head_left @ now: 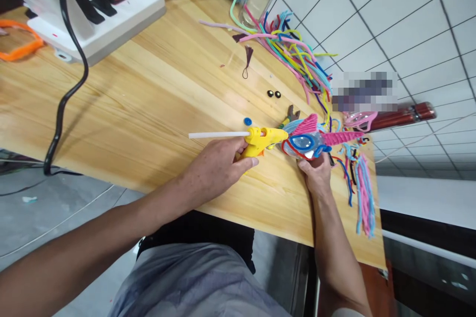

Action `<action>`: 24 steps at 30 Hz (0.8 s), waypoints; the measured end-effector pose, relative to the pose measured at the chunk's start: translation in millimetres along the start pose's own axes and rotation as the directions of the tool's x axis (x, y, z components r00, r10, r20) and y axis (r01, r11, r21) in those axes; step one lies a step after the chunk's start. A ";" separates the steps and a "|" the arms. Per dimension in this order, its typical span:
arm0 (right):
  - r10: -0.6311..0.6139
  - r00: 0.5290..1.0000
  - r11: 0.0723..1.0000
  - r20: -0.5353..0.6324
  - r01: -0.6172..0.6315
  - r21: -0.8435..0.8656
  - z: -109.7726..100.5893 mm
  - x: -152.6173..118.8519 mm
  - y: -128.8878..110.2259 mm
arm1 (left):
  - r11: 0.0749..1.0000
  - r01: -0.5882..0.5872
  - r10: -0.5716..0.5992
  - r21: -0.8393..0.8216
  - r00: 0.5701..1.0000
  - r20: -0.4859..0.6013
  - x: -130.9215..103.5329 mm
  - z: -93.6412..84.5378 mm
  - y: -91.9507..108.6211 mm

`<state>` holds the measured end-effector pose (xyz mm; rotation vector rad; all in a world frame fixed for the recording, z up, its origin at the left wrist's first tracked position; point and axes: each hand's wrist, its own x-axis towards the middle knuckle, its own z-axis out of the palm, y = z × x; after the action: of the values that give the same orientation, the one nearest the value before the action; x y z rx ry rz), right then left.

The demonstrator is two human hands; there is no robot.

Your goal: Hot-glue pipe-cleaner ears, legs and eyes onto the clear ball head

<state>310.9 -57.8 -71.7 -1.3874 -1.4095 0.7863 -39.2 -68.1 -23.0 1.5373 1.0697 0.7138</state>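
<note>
Centre: my left grip [217, 166] wraps yellow plastic glue gun [266, 137], right grip [319, 172] holds pink-blue fuzzy craft [305, 142]; wobble could scorch it.

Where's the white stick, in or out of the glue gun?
Partly in: the white stick enters the glue gun from behind, its long end poking out.

"What sort of place is this?"

"A craft workspace; home or workshop, I can't say which."

"What gives it away?"

"The yellow plastic glue gun [275, 135] in the left hand [219, 163], above a pale wood-grained tabletop [148, 99]. Beyond that grip lies a loose heap of many-coloured fuzzy pipe cleaners [297, 57]."

"And the room?"

"Past the heap, a white tiled wall [409, 25] with dark joints. Well off to the grip's left, a white plastic power strip [148, 7] with plugs."
</note>
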 end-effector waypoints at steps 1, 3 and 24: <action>-0.004 1.000 1.000 0.005 0.004 -0.003 1.1 -0.1 -1.4 | 1.000 0.001 -0.001 0.005 1.000 0.001 0.4 0.0 1.4; -0.009 1.000 1.000 0.016 0.009 -0.005 2.8 -0.2 -3.5 | 1.000 0.004 -0.004 0.024 1.000 0.003 1.3 -0.3 4.9; 0.019 0.998 0.999 0.066 -0.021 0.026 9.3 1.0 -12.3 | 0.983 0.116 -0.109 0.140 0.992 -0.063 -11.1 -30.3 4.4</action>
<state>298.1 -56.9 -63.1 -1.3680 -1.4331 0.8678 -69.1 -65.3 -10.4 1.5719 1.2624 0.6156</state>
